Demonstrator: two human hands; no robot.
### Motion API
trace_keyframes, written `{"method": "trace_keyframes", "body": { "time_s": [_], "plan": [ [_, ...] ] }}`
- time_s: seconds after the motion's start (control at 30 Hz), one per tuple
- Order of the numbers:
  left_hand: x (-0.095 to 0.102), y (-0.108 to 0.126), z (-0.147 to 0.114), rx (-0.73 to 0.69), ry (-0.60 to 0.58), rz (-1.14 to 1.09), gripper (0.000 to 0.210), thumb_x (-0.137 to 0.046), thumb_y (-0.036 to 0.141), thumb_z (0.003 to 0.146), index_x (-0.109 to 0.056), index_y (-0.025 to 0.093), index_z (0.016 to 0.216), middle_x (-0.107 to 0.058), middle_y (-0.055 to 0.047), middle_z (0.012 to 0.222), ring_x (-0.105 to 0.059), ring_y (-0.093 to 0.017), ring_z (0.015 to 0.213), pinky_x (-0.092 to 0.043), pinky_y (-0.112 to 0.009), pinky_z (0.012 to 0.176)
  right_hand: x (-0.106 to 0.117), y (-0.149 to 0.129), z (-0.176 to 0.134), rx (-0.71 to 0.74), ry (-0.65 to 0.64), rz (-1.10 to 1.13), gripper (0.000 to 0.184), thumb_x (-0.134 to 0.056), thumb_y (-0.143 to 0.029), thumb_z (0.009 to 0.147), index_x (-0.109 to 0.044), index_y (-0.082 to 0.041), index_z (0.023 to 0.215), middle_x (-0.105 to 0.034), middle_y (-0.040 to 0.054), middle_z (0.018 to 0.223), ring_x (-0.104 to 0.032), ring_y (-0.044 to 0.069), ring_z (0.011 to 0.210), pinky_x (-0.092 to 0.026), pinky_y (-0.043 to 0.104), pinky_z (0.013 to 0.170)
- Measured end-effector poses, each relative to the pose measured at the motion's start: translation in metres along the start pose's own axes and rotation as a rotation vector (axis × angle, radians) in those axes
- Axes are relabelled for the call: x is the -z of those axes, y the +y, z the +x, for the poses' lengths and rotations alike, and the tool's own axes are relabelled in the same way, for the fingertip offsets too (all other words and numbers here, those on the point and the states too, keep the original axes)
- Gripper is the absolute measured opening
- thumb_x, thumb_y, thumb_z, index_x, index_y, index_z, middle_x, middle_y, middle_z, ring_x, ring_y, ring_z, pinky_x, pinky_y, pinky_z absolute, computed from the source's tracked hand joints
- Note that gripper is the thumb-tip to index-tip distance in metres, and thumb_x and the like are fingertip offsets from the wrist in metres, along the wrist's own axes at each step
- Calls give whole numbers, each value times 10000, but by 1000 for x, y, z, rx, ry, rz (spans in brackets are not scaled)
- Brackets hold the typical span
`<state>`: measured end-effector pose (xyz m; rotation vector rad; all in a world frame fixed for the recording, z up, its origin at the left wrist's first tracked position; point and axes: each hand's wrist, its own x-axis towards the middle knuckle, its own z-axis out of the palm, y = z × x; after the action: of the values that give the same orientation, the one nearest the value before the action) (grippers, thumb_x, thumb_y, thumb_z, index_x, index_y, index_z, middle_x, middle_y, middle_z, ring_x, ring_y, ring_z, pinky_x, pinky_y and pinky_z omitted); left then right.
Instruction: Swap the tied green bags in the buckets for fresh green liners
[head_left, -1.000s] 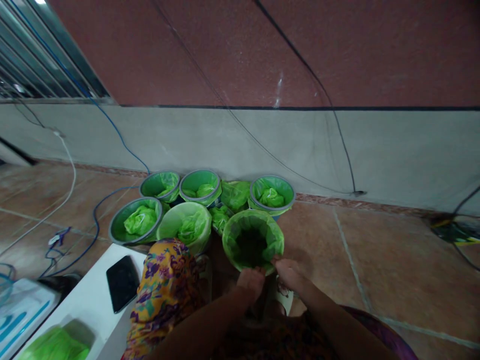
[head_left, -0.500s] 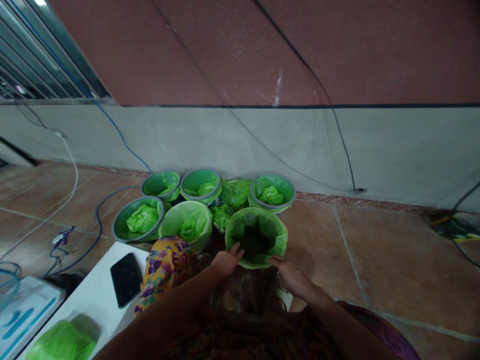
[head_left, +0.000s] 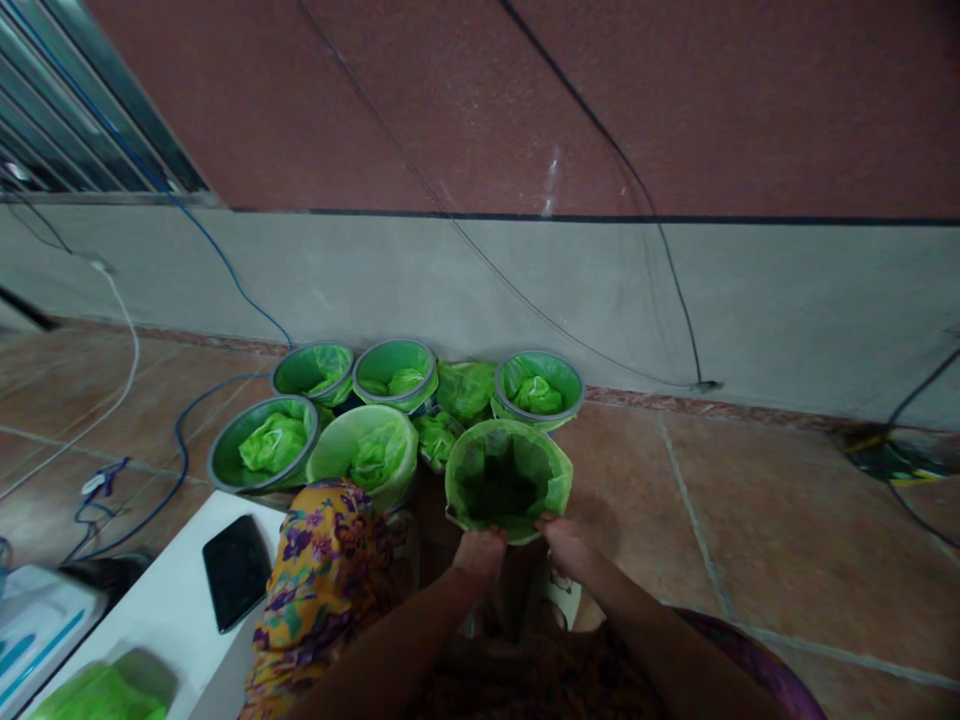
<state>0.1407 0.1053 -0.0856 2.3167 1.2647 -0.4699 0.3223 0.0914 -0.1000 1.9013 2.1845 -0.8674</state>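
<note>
In front of me stands a bin lined with a thin green plastic bag (head_left: 559, 475), the bag's edge folded over the rim. My left hand (head_left: 482, 558) grips that edge at the near side, fingers closed over it. A short way to the right, my right hand (head_left: 568, 546) pinches the same edge between thumb and fingers. The inside of the bin is dark. Closest beside it on the left is a lined bin (head_left: 330, 450) with a bunched green bag (head_left: 379, 455) inside.
Several more lined bins, among them a grey-rimmed one (head_left: 538, 385), stand by the wall (head_left: 375, 270). To the left, a white bench (head_left: 161, 590) carries a black phone (head_left: 237, 572) and a green bag (head_left: 105, 690). A blue hose (head_left: 182, 440) lies on the tiled floor (head_left: 645, 480).
My left hand has moved from the rim's left side to the near edge and closed on the bag. The right hand stays at the rim. The view has shifted slightly.
</note>
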Motion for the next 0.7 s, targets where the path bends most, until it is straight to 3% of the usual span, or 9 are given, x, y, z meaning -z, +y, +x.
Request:
{"method": "trace_keyframes", "body": {
  "time_s": [0.13,0.3,0.43,0.57,0.7],
  "plan": [
    [1,-10,-2,-22,-22,46,329,-434,120,882,-648,127,1132,-704,-143,1068,-676,-282,990,-547,-386,818,2,1,-2,30,6,9,387,-467,-15,791,-691,-157,1073,-699,122,1136,-678,212,989,-486,263,818],
    [13,-41,-11,-88,-51,137,313,-419,129,897,-643,135,1116,-696,-127,1087,-673,-270,986,-541,-374,821,9,2,-10,139,171,112,526,-391,-42,827,-622,-236,1258,-620,47,1321,-639,178,1095,-462,268,937],
    [24,-52,-21,-54,-40,188,326,-426,104,880,-625,133,1137,-638,-145,1228,-677,-266,980,-543,-378,812,11,1,-6,122,113,82,471,-360,-114,881,-640,-255,1231,-630,47,1290,-649,187,1040,-483,298,894],
    [19,-27,-23,13,65,141,562,-518,180,843,-418,112,1392,-426,-210,1465,-666,-261,1008,-554,-370,816,6,-1,4,89,20,6,428,-397,-92,846,-665,-225,1153,-672,63,1168,-647,174,981,-471,257,825],
    [7,13,-11,-6,147,-20,463,-453,318,914,-459,152,1346,-545,-148,1346,-648,-238,1041,-544,-355,863,0,0,10,57,-1,-43,342,-429,-76,825,-707,-171,1002,-703,103,1066,-647,192,940,-452,244,791]
  ]
}}
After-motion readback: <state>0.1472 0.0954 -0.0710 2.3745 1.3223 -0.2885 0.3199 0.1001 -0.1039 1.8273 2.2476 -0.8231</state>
